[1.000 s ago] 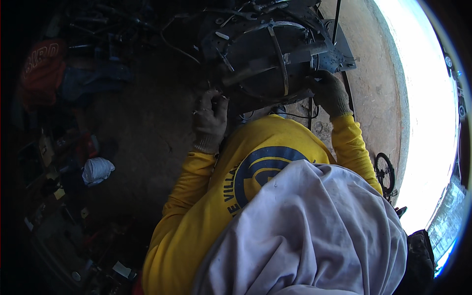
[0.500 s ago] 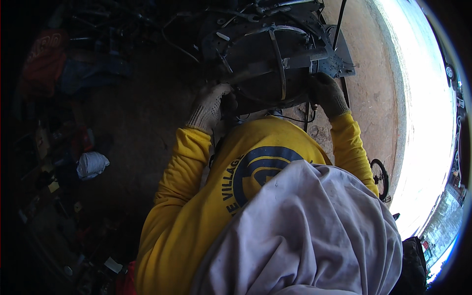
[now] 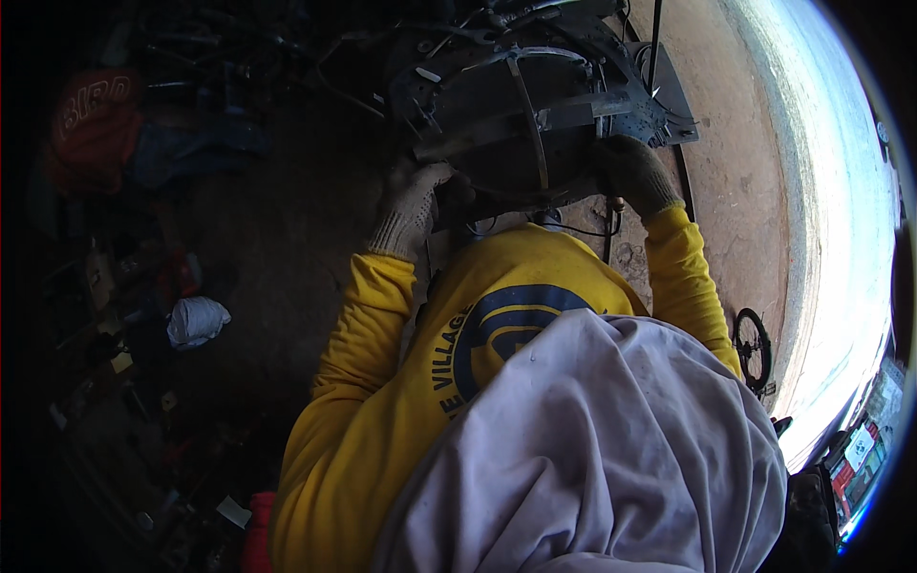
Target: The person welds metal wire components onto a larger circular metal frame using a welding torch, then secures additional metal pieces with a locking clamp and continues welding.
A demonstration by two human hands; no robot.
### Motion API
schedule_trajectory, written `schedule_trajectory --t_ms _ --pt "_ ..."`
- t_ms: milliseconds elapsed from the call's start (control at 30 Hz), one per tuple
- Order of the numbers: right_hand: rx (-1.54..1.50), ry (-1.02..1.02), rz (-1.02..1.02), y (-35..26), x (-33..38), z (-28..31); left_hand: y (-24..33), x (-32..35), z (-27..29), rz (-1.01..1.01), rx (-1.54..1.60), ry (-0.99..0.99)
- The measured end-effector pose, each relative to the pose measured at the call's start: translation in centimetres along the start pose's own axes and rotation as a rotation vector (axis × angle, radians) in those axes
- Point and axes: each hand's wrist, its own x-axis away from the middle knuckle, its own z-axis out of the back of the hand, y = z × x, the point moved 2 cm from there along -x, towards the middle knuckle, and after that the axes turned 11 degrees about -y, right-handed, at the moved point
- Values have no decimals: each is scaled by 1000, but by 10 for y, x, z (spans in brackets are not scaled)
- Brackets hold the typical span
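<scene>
My left hand (image 3: pixel 413 205), in a knitted work glove, is at the near left edge of a dark round metal frame (image 3: pixel 573 57), fingers curled inward. At the near right edge my right hand (image 3: pixel 638 177), also gloved, has its fingers bent against the dark metal. What either hand grips is lost in shadow. Between them a flat metal bar (image 3: pixel 573 113) lies crosswise over the frame. A narrow curved metal strip (image 3: pixel 528 119) runs under or over it from the far rim toward me; which one is on top, I cannot tell.
A metal plate (image 3: pixel 675 95) sticks out at the right of the frame, near an upright dark rod (image 3: pixel 655 48). Tools lie in shadow beyond. To the left are a red cap (image 3: pixel 95 115) and a white cloth bundle (image 3: pixel 199 322). A wheel (image 3: pixel 753 349) stands at right.
The curved strip and crosswise bar sit slightly farther left, and the bar's left end shows more. Floor items shift right as the view moves. Both hands stay at the frame's near edge.
</scene>
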Motion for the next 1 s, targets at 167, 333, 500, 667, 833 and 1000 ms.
schedule_trajectory --t_ms 167,333,500,667,833,1000 --pt "259 59 -45 0 0 6 15 -8 24 57 -160 13" --pt "313 40 -94 -7 5 8 9 -34 53 -79 -291 78" --pt "431 42 -119 -2 -5 10 39 -30 39 93 -266 -19" --pt "677 -3 15 0 -11 14 39 -42 68 -328 -735 -147" --pt "641 87 -14 3 -9 16 36 -43 61 -207 -446 -121" --pt "707 171 -124 -2 4 46 43 -44 49 7 -268 64"
